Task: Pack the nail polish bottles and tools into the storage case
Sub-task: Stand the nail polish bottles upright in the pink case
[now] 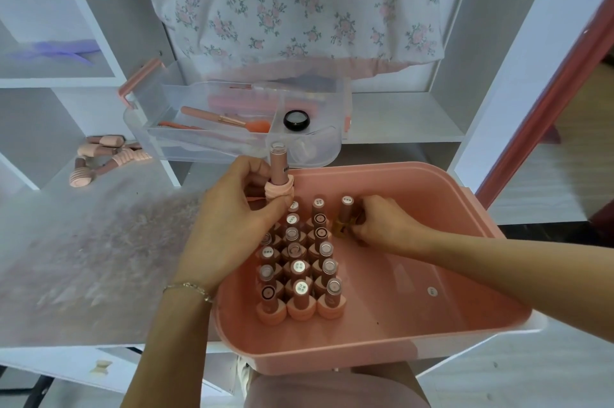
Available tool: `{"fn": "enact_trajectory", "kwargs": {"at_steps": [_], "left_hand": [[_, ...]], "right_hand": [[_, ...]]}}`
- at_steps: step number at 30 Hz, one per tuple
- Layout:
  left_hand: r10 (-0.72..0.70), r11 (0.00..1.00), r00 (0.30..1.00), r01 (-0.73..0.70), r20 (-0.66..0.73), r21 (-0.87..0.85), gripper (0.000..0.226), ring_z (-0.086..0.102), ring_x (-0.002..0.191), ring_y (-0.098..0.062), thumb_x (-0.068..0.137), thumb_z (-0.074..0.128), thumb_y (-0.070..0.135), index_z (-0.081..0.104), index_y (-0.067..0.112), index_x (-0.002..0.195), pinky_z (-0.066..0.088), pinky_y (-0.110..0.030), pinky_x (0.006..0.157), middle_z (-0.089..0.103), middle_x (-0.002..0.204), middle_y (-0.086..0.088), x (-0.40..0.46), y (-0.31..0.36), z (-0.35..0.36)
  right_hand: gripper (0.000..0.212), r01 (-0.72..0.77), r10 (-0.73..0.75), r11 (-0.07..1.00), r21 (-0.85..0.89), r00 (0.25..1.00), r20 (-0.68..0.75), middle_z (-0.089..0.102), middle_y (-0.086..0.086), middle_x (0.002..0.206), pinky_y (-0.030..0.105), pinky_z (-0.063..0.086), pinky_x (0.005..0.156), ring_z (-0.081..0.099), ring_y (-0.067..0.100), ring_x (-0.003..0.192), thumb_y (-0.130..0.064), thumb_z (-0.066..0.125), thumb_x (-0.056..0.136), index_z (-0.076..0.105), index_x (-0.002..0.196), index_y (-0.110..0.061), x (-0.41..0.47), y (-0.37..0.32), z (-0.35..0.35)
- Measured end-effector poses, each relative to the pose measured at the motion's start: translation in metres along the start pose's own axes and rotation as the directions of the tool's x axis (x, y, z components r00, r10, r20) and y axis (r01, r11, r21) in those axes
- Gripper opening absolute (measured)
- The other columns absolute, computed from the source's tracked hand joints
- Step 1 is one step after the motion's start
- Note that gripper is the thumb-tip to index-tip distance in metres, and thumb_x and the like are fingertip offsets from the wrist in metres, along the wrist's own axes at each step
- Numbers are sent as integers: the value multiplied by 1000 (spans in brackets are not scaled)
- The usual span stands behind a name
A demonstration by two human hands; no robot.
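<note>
A person's left hand (232, 218) grips an upright pink nail polish bottle with a tall mauve cap (278, 175) at the far left rim of the open pink plastic storage case (448, 274) on the white counter (83, 241). The right hand (382, 224) pinches an amber-bodied bottle (344, 221) inside the case, beside three rows of standing pink bottles (299, 268). A clear plastic tray holding brushes (232, 121) sits behind; more pink bottles (106, 155) lie loose on the counter's far left.

Soft, even, bright light fills the scene with faint shadows. Wide-angle distortion bends the shelf (518, 51) edges at the sides. The near-left tabletop (83, 241) is smeared by motion blur.
</note>
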State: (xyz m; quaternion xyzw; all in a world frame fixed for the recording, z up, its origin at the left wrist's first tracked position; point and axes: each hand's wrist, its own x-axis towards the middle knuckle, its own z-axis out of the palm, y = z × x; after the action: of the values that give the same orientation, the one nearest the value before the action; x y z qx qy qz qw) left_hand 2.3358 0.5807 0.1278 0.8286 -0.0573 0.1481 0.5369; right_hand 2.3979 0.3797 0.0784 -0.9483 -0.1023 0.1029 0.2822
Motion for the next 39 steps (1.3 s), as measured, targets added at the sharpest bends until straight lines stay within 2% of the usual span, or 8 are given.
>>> {"fn": "enact_trajectory", "kwargs": {"at_steps": [4, 9, 18, 24, 30, 34, 37, 39], "left_hand": [[-2, 1000, 1000, 2, 6, 4, 26, 64, 78, 2, 72, 73, 11, 56, 28, 83, 45, -6, 69, 68, 80, 16, 0, 0, 0], [-4, 1000, 1000, 4, 7, 11, 26, 64, 77, 2, 73, 73, 10, 56, 26, 84, 45, -6, 69, 68, 82, 11, 0, 1, 1], [-14, 999, 1000, 14, 4, 29, 25, 63, 77, 2, 72, 74, 13, 56, 25, 85, 47, -9, 72, 67, 83, 9, 0, 0, 1], [-19, 999, 1000, 19, 14, 27, 27, 63, 78, 2, 72, 74, 12, 56, 28, 83, 46, -7, 70, 67, 80, 14, 0, 0, 1], [-19, 999, 999, 17, 40, 47, 26, 65, 82, -4, 71, 73, 13, 57, 26, 86, 48, -21, 78, 68, 86, 10, -1, -2, 0], [-9, 999, 998, 7, 59, 45, 28, 65, 83, -5, 72, 74, 12, 57, 30, 84, 49, -26, 80, 68, 86, 10, -1, -2, -1], [-3, 999, 996, -2, 88, 50, 27, 65, 82, -2, 73, 74, 15, 59, 33, 86, 50, -25, 79, 68, 87, 14, -1, -3, -1], [1, 999, 993, -7, 117, 54, 31, 64, 82, -1, 74, 74, 14, 59, 38, 86, 50, -26, 79, 68, 88, 16, -1, -3, -1]], "right_hand": [[15, 25, -25, 1000, 10, 1000, -7, 69, 11, 84, 36, 52, 72, 63, 27, 80, -13, 56, 77, 64, 84, -2, 0, -1, 1], [16, 28, -28, 999, 16, 999, -17, 69, 11, 88, 36, 51, 74, 63, 28, 84, -13, 57, 78, 64, 88, -3, 0, -1, 3], [17, 56, -56, 998, -5, 998, -21, 69, 14, 91, 34, 49, 71, 62, 31, 88, -14, 57, 79, 64, 88, -1, -1, -4, 3], [17, 54, -55, 998, -38, 998, -6, 68, 13, 91, 27, 41, 64, 62, 29, 87, -14, 57, 80, 62, 88, -1, -4, -4, 2], [18, 30, -26, 997, -67, 998, 59, 67, 13, 88, 38, 52, 73, 62, 31, 85, -16, 53, 80, 62, 85, -2, -6, -3, -2], [19, -31, 37, 995, -99, 997, 67, 67, 11, 84, 35, 52, 72, 64, 28, 81, -18, 56, 78, 63, 85, -1, -8, 1, -17], [19, 40, -41, 990, -133, 999, 0, 67, 10, 75, 35, 52, 65, 64, 24, 71, -21, 55, 78, 63, 76, -4, -16, -3, -30], [12, 157, -157, 988, -6, 986, -60, 67, 0, 71, 31, 52, 63, 63, 12, 67, -21, 55, 81, 64, 76, -15, -24, -12, -38]]}}
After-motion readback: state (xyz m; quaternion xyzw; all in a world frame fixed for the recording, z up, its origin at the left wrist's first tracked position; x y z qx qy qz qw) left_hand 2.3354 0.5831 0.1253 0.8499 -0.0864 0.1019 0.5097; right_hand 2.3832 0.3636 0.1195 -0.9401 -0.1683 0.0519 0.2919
